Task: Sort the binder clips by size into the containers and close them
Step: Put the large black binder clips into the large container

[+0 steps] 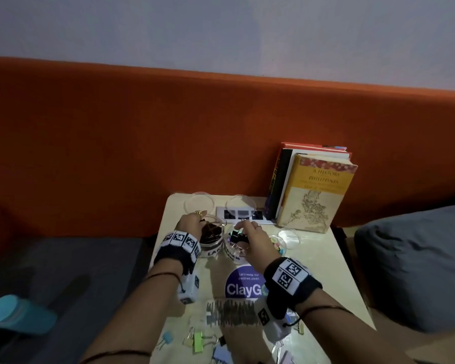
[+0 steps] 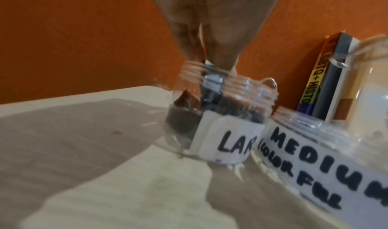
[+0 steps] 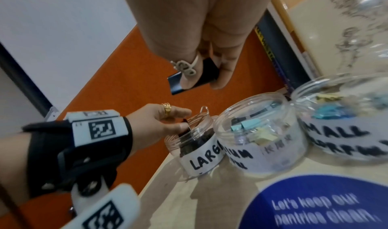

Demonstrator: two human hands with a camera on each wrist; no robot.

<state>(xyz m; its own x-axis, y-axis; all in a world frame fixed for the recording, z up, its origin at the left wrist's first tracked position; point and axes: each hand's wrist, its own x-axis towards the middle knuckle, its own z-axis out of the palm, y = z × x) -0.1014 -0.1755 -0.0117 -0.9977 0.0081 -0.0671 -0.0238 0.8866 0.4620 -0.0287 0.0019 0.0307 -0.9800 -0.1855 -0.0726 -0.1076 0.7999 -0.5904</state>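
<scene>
Three clear jars stand in a row on the table: LARGE [image 1: 211,241], MEDIUM [image 1: 234,249] and SMALL [image 1: 277,243]. My left hand [image 1: 199,218] pinches the wire handle of a black binder clip [image 2: 212,81] that hangs inside the mouth of the LARGE jar [image 2: 220,116], among other black clips. My right hand [image 3: 201,80] pinches a smaller black binder clip [image 3: 189,79] in the air above the MEDIUM jar [image 3: 260,133], which holds pastel and black clips. The SMALL jar [image 3: 344,121] holds small coloured clips. Several loose coloured clips [image 1: 197,342] lie at the table's near edge.
Three clear lids [image 1: 199,203] lie behind and right of the jars. Upright books [image 1: 313,190] lean on the orange wall at the back right. A blue round sticker [image 1: 243,282] is on the tabletop [image 1: 326,271]. A teal bottle [image 1: 19,315] lies off the table, left.
</scene>
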